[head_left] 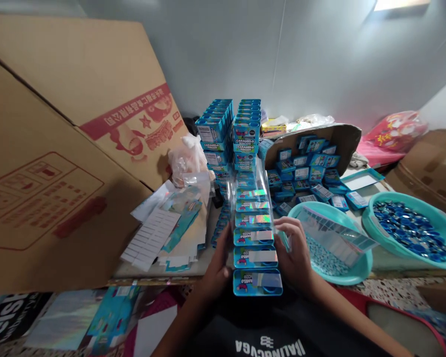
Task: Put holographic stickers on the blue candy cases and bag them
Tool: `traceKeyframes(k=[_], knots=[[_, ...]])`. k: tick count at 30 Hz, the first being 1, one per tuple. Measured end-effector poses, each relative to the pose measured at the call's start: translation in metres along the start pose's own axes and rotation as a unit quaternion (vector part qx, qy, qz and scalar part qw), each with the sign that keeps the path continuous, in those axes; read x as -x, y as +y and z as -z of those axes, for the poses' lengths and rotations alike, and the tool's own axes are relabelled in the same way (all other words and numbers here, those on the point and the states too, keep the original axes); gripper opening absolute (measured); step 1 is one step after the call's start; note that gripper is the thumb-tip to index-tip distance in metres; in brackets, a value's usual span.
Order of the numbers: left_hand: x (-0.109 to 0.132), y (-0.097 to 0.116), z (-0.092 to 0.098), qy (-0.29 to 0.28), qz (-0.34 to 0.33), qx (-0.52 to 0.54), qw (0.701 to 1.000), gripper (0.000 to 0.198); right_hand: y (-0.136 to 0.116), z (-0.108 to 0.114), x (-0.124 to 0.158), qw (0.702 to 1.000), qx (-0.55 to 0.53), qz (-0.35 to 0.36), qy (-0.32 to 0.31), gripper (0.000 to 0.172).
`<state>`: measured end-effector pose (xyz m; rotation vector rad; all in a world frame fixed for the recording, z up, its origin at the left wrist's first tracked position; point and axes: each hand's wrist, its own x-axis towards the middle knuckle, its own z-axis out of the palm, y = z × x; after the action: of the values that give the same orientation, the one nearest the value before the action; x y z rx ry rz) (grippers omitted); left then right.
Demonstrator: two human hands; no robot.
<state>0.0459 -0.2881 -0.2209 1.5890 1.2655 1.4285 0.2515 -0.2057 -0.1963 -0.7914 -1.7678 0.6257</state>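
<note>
A long row of blue candy tins (255,258) runs away from my body, printed "CARAMELO MACIZO" and carrying shiny or pale strips on their near faces. Clear plastic (265,198) lines the far part of this row. My left hand (219,263) presses against the row's left side, its thumb toward me and its fingers partly hidden. On the opposite side, my right hand (295,245) has its fingers bent against the row. Between them the two hands grip the row. Tall stacks of the same blue packs (247,131) stand at the far end.
A large cardboard box (59,148) walls off the left. Label sheets (152,238) and a plastic bag (188,161) lie beside it. To the right are an open carton of blue boxes (301,171), a basin of small pale-blue pieces (323,258) and a basin of wrapped blue candies (412,230).
</note>
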Motion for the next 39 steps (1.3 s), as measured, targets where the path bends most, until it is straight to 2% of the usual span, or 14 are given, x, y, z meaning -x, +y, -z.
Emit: traceKeyframes(k=[2,5,7,9,11,17,22,25,30,33,37,39], knots=[[0.01,0.0,0.005,-0.077,0.064,0.058,0.993,0.114,0.009,0.005,0.007,0.992,-0.088,-0.07,-0.054,0.044],[0.02,0.002,0.012,-0.109,0.136,0.053,0.983,0.141,0.019,0.017,0.014,0.949,-0.202,-0.121,-0.209,0.083],[0.021,0.004,0.014,-0.097,0.149,0.035,0.983,0.139,0.02,0.025,0.014,0.933,-0.185,-0.108,-0.291,0.111],[0.02,0.008,0.014,-0.083,0.133,0.012,0.988,0.133,0.018,0.03,0.012,0.933,-0.127,-0.085,-0.326,0.134],[0.017,0.011,0.013,-0.077,0.114,-0.009,0.99,0.126,0.015,0.033,0.009,0.936,-0.092,-0.068,-0.333,0.142],[0.012,0.016,0.018,-0.071,0.1,-0.05,0.991,0.124,0.013,0.03,0.014,0.95,-0.04,-0.025,-0.309,0.137],[0.008,0.009,0.028,-0.085,0.116,0.05,0.988,0.12,0.004,0.022,0.025,0.975,-0.015,-0.005,-0.224,0.123],[0.004,0.01,0.032,-0.085,0.14,0.094,0.982,0.117,-0.005,0.018,0.027,0.98,0.001,0.004,-0.199,0.119],[0.0,0.017,0.037,-0.108,0.133,0.025,0.985,0.103,-0.015,0.015,0.033,0.981,0.04,0.011,-0.187,0.102],[0.006,0.008,0.035,-0.098,0.112,-0.004,0.989,0.104,-0.019,0.011,0.041,0.982,0.049,0.007,-0.181,0.097],[0.014,-0.014,0.029,-0.074,0.06,0.021,0.995,0.117,-0.024,0.002,0.054,0.986,0.046,-0.018,-0.158,0.09],[0.015,-0.02,0.026,-0.08,0.071,0.022,0.994,0.123,-0.026,-0.001,0.059,0.987,0.046,-0.028,-0.15,0.087]])
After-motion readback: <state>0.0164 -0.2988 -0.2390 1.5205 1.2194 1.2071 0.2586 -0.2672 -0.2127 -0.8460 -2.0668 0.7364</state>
